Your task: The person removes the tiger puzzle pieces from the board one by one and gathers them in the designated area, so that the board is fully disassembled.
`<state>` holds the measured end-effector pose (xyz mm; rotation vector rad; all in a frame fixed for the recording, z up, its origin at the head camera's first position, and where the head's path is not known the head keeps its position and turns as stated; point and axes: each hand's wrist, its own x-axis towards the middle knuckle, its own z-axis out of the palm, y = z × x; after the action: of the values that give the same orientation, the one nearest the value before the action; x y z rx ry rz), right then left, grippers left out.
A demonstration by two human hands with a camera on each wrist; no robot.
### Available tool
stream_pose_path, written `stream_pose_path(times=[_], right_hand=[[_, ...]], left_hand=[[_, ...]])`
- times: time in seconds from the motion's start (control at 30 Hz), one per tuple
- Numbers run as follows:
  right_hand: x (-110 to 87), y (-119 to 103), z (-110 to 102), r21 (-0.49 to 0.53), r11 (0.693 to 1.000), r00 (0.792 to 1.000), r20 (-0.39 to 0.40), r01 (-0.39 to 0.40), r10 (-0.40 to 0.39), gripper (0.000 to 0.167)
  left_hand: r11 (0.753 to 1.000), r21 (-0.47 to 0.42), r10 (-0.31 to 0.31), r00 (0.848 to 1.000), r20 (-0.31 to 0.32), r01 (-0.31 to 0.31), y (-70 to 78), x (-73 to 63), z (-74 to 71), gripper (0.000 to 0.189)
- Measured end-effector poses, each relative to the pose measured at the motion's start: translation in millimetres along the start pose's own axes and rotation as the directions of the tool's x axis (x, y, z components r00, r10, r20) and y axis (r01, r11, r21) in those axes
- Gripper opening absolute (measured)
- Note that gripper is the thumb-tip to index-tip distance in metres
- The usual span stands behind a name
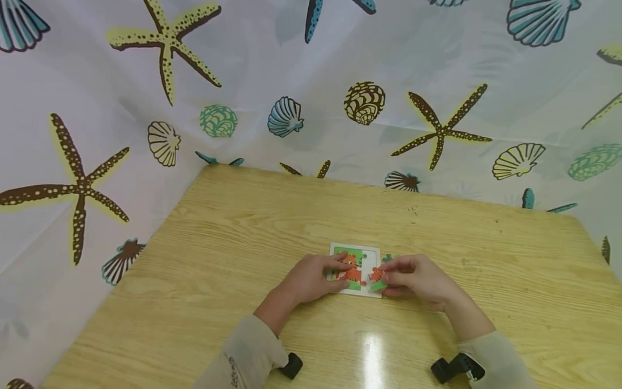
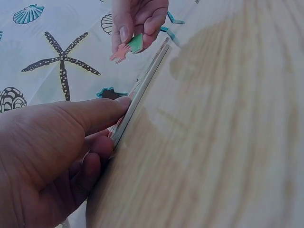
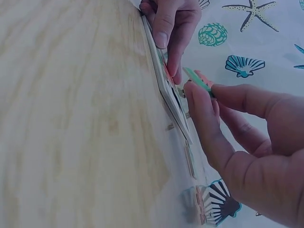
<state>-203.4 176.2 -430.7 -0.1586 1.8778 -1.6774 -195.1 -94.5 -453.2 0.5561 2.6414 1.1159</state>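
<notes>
A small white-framed jigsaw puzzle (image 1: 356, 247) with an orange tiger on green lies flat on the table, its right part showing bare white. My left hand (image 1: 311, 276) holds the puzzle at its left side, fingers on the picture and thumb near the lower edge. Between thumb and fingertips, my right hand (image 1: 421, 280) pinches an orange and green puzzle piece (image 1: 376, 275) over the board's right side. In the left wrist view the same piece (image 2: 127, 49) is raised above the frame. The right wrist view shows the piece (image 3: 199, 80) tilted, nearly edge-on.
Another green puzzle piece (image 1: 389, 257) lies just past the board's right edge, partly behind the right hand. Loose flat pieces (image 3: 199, 204) also show along the tabletop in the right wrist view. A shell-and-starfish patterned cloth (image 1: 320, 70) encloses the wooden table (image 1: 252, 216) behind and at the sides.
</notes>
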Motion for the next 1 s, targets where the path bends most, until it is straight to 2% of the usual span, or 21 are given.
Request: stream_pose_path(times=[0.37, 0.73, 1.0], right_hand=[[-4.1, -5.0, -8.7, -0.047, 0.998, 0.999, -0.037, 0.038, -0.039, 0.042], [-7.5, -4.9, -16.0, -0.083, 0.996, 0.992, -0.115, 0.035, -0.044, 0.039], [-12.3, -5.0, -23.8, -0.093, 0.996, 0.989, -0.143, 0.019, -0.032, 0.036]], left_hand=[[1.000, -0.012, -0.001, 1.000, -0.012, 0.000, 2.2, -1.9, -3.6, 0.038], [0.999, -0.031, -0.009, 1.000, -0.001, 0.009, 1.3, -2.1, -1.8, 0.039], [0.999, -0.033, -0.003, 1.000, 0.004, 0.003, 2.5, -2.1, -0.9, 0.040]])
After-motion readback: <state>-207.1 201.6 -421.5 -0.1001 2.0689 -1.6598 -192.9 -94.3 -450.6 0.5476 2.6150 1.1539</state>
